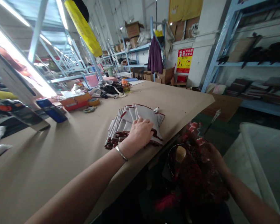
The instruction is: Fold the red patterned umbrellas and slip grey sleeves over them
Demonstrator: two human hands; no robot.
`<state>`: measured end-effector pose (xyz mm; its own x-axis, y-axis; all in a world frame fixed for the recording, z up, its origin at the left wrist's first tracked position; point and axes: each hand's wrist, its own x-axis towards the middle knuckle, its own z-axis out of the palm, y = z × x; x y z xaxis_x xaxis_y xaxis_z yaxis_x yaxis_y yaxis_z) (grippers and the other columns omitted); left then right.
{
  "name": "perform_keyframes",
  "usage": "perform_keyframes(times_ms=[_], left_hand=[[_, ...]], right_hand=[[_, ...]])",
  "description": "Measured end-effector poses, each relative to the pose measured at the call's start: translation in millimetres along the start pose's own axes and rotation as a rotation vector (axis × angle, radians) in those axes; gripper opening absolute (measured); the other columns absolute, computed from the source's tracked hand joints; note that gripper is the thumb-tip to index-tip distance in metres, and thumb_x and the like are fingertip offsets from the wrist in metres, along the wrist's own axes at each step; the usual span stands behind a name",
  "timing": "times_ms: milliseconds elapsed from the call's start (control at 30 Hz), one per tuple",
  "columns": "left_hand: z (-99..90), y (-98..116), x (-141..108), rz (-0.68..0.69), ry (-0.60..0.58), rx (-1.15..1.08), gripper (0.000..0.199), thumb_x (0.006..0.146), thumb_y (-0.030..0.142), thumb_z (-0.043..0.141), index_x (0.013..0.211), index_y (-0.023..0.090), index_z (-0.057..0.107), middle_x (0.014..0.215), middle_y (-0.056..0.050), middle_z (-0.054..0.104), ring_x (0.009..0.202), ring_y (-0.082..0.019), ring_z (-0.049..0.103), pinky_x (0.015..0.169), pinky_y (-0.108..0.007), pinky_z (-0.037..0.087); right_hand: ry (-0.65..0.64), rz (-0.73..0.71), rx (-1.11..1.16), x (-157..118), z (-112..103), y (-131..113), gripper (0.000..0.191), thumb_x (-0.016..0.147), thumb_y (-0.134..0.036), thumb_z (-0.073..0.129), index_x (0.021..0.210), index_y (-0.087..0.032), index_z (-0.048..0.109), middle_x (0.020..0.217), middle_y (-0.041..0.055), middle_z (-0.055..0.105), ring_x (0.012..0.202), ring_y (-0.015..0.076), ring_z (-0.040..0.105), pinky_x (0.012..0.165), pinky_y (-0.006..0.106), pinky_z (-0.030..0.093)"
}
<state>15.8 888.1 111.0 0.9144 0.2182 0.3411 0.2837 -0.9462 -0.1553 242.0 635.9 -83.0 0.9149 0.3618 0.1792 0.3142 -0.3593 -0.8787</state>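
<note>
Folded white cloth pieces with dark red edging [128, 119] lie in a fanned, overlapping stack near the table's edge. On top of the stack rests my left hand [142, 132], a bracelet at its wrist, its fingers curled over the upper pieces. Lower and to the right, beyond the table edge, my right hand [213, 157] is at a dark red, glossy bundle [196, 171]. Shadow and blur obscure its fingers, so I cannot make out what they hold. A tan, rounded object [180, 153] shows beside the bundle.
The brown-covered table [88, 174] stretches away ahead. On its far left are scissors [90, 109], tape [93, 101], a blue object [51, 110] and piled black straps [109, 89]. A pale bin [252, 155] stands at right, below blue shelving [254, 64].
</note>
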Motion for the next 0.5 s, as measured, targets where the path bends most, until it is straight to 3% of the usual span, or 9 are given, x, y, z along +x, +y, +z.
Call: perform_keyframes(times_ms=[67,100,167,267,333,400,433,500], left_hand=[[3.9,-0.7,1.8,0.0,-0.045,0.04,0.016,0.084,0.022,0.05,0.084,0.018,0.066,0.092,-0.008,0.065,0.093,-0.025,0.057,0.08,-0.038,0.044],[4.7,-2.0,2.5,-0.002,-0.055,0.045,0.018,0.085,0.02,0.048,0.083,0.018,0.065,0.089,-0.008,0.066,0.09,-0.024,0.058,0.079,-0.037,0.044],[3.6,-5.3,3.3,-0.007,-0.053,0.033,0.02,0.085,0.019,0.046,0.082,0.018,0.065,0.086,-0.007,0.066,0.086,-0.022,0.059,0.077,-0.034,0.044],[-2.9,-7.5,3.7,-0.002,-0.013,-0.001,0.02,0.086,0.021,0.045,0.082,0.017,0.064,0.085,-0.006,0.065,0.084,-0.02,0.059,0.077,-0.031,0.044],[-8.6,-5.4,4.0,0.017,0.024,-0.022,0.019,0.085,0.02,0.045,0.081,0.017,0.064,0.083,-0.005,0.065,0.083,-0.019,0.059,0.077,-0.03,0.044],[-14.2,-1.5,4.1,0.025,0.059,-0.037,0.02,0.086,0.02,0.044,0.08,0.017,0.063,0.082,-0.004,0.064,0.083,-0.019,0.059,0.078,-0.03,0.044],[-16.6,0.5,3.7,0.017,0.071,-0.043,0.02,0.086,0.02,0.044,0.079,0.017,0.063,0.082,-0.004,0.064,0.083,-0.019,0.059,0.077,-0.03,0.044],[-19.8,3.5,1.9,-0.005,0.09,-0.049,0.022,0.087,0.02,0.042,0.079,0.017,0.062,0.082,-0.005,0.064,0.083,-0.019,0.059,0.077,-0.03,0.045]], right_hand=[[-0.04,0.059,-0.134,-15.1,22.2,40.1,0.037,0.072,-0.043,0.053,0.097,-0.018,0.06,0.089,0.0118,0.068,0.086,0.0305,0.065,0.082,0.047,0.049],[-0.061,0.06,-0.18,-19.6,29.4,47.7,0.042,0.071,-0.043,0.053,0.103,-0.016,0.059,0.098,0.0145,0.067,0.095,0.0322,0.063,0.088,0.049,0.046],[-0.052,0.028,-0.209,-19.9,36.0,32.9,0.049,0.074,-0.042,0.049,0.113,-0.013,0.055,0.114,0.0173,0.062,0.109,0.0317,0.058,0.097,0.048,0.041],[0.009,-0.152,-0.035,-7.9,34.9,-54.9,0.046,0.083,-0.045,0.041,0.116,-0.015,0.052,0.114,0.0147,0.062,0.105,0.0254,0.06,0.095,0.042,0.044],[-0.099,-0.419,-0.021,-3.5,36.8,-131.4,0.044,0.085,-0.049,0.045,0.115,-0.019,0.054,0.108,0.0106,0.064,0.097,0.0223,0.062,0.087,0.037,0.048],[-0.22,-0.698,-0.17,-4.5,45.6,-194.2,0.044,0.082,-0.049,0.053,0.114,-0.019,0.056,0.11,0.01,0.063,0.102,0.0227,0.059,0.09,0.036,0.045],[-0.266,-0.771,-0.276,-5.3,52.1,-214.9,0.042,0.082,-0.048,0.054,0.112,-0.019,0.058,0.11,0.0109,0.062,0.103,0.024,0.058,0.089,0.037,0.045],[-0.318,-0.786,-0.466,-3.2,65.6,-232.4,0.031,0.082,-0.039,0.055,0.104,-0.019,0.062,0.106,0.0125,0.064,0.098,0.0258,0.06,0.084,0.037,0.045]])
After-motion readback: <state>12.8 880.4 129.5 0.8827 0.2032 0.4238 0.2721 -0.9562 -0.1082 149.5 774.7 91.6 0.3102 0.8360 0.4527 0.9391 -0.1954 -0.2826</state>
